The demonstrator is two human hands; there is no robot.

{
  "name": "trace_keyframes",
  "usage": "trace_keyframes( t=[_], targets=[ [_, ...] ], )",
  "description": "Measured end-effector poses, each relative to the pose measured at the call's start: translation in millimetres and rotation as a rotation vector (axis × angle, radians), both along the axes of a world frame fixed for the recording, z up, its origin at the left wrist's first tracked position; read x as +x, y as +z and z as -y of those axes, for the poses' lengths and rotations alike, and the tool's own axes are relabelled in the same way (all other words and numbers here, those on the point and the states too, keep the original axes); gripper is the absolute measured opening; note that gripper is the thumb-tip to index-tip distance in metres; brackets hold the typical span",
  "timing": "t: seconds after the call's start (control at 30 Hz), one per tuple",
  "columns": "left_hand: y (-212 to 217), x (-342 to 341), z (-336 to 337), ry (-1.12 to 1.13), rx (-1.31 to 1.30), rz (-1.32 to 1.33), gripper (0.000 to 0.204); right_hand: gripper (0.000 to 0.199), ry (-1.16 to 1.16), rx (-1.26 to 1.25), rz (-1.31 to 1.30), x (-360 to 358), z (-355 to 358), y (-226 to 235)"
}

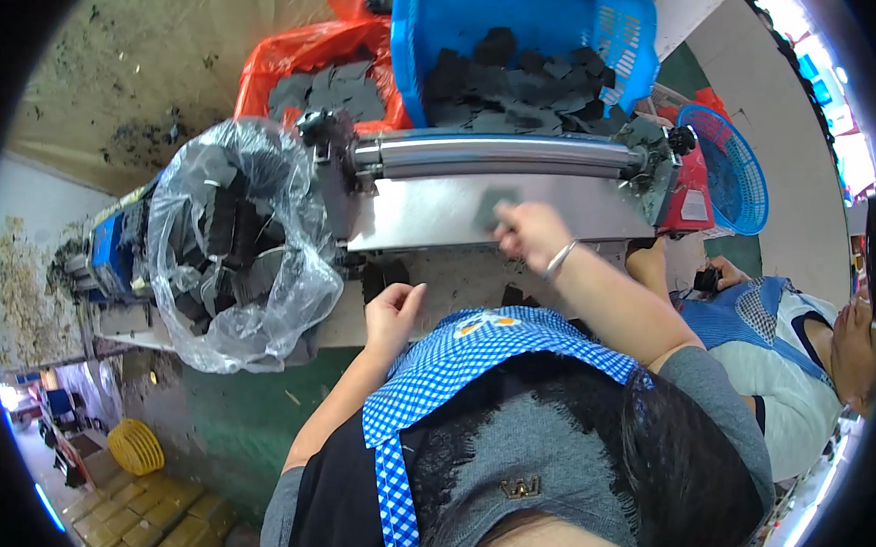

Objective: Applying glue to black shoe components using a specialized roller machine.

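Feeding step, by look of it.
- Left hand (393, 312), frame centre: loosely curled, apparently empty, at bench edge.
- Right hand (531, 234): pinches dark grey sheet piece (494, 210) against steel tray (436, 216).
- Roller (497, 156) just above; next: slide piece squarely in.
- Blue basket (545, 19), top: more pieces.

The single head view looks steeply down from the person's head over their own chest and blue checked apron (432, 370), facing the desk (458, 282) and its steel roller machine (497, 180) close ahead. Its fisheye rim bends straight edges and takes in the floor and a seated co-worker (798, 348) at right.
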State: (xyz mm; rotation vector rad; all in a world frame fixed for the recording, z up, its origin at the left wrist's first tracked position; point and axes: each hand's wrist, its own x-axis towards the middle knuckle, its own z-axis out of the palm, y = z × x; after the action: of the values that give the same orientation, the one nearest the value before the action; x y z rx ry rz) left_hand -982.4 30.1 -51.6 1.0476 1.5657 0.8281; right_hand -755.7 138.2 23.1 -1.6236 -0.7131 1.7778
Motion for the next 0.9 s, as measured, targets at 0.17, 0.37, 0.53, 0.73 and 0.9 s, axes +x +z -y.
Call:
trace_keyframes(
  t=[0.17, 0.37, 0.53, 0.73, 0.9],
  targets=[
    [-56, -27, 6, 0.154, 0.152, -0.82, 0.061, 0.019, -0.358, 0.021, -0.101, 31, -47, -18],
    [-66, -28, -13, -0.092, 0.0, -0.757, 0.091, 0.017, -0.073, 0.074, -0.061, 4, 0, -8],
    [-42, -45, -11, -0.17, 0.001, -0.51, 0.093, 0.014, 0.246, 0.224, 0.022, -12, 29, 3],
    [15, -69, 8, -0.132, -0.254, 1.333, 0.071, 0.049, 0.694, 0.578, 0.364, -30, 42, 3],
    [29, -33, -5, 0.105, -0.3, 1.562, 0.06, 0.085, 0.864, 1.122, 0.351, -67, 43, 8]
  ],
)
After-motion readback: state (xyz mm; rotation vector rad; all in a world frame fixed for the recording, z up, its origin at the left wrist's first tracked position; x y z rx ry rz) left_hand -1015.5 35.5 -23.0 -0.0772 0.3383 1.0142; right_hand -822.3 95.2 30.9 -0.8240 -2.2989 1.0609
